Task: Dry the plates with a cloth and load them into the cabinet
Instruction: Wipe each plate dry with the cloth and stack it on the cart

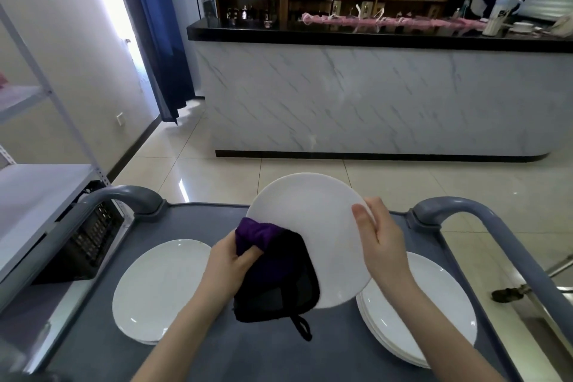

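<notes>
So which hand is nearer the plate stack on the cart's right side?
Right. The right hand grips the raised plate by its rim just above that stack; the left hand holds the cloth across the plate, farther away.

A grey cart point(310, 363) with a flat, dark top and a raised rim stands on the tiled floor point(217, 174). Rounded handles rise at its two far corners, one left point(124, 195) and one right point(465, 211). Two lots of white plates lie flat on the top, well apart. The left plates point(161, 285) lie near the left rim; a second edge shows under the top one. The right stack point(434, 313) holds several plates and lies near the right rim. A metal shelf point(37, 195) stands just beside the cart on the left.
</notes>
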Available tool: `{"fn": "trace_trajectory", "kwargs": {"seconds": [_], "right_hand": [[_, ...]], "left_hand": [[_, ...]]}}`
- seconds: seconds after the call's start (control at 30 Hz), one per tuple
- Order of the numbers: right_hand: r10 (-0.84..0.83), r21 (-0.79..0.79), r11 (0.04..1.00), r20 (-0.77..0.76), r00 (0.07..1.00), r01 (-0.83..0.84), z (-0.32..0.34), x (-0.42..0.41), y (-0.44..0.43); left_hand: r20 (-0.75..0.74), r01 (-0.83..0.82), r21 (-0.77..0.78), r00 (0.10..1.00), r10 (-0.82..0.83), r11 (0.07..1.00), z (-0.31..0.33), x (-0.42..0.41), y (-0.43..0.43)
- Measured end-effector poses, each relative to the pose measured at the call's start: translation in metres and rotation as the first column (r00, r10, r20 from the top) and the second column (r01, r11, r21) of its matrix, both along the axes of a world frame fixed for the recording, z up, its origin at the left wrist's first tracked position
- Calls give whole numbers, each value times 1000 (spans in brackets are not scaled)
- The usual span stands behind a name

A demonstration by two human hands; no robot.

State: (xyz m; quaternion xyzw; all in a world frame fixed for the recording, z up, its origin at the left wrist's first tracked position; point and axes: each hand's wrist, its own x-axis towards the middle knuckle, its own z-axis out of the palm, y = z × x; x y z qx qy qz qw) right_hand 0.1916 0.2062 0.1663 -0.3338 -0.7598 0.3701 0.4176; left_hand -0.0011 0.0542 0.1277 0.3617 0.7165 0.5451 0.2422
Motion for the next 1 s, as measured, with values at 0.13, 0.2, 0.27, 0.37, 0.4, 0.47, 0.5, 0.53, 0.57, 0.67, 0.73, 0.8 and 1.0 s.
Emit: {"fn": "trace_trajectory", "kwargs": {"seconds": [0.13,0.2,0.27,0.37,0.4,0.47,0.5,0.53,0.57,0.67,0.73,0.8,1.0], "right_hand": [[134,118,980,184,974,-158,26,3,15],[218,135,953,317,923,-271,30,1,15],[269,152,919,433,860,-364,26,-4,10],[281,137,924,394,875,-358,21,-9,4],[263,133,938,324,909,-319,21,-8,3],[183,128,971,154,971,-203,21,-7,1],[114,116,986,77,990,-123,19,-7,-1],[33,89,995,5,999,-33,16,-8,-5],[-59,36,997,-61,996,62,11,-11,-10],[-288,-196,949,-210,934,248,-4,-24,-28],[-311,-252,934,-236,921,251,-13,-24,-30],[-213,-232,958,-173,962,170,-18,-15,-22],[167,-31,986,162,973,-164,7,1,10]], "left_hand": [[-171,84,-40,981,-90,996,13,-11,6],[-257,151,-52,953,-159,987,21,-14,10],[-345,223,-84,908,-238,971,29,-15,15],[-335,224,-20,917,-218,974,32,-11,21],[-262,168,41,953,-152,985,30,-8,21],[-34,-38,143,998,44,989,25,-2,21],[71,-143,163,989,133,976,22,3,20],[160,-221,170,968,194,960,19,8,20],[251,-273,170,941,226,947,16,15,20],[522,-343,165,826,214,924,3,38,22],[585,-349,138,784,208,927,-5,46,21],[563,-349,138,797,216,927,-8,42,16],[39,-8,126,999,3,992,10,4,5]]}}
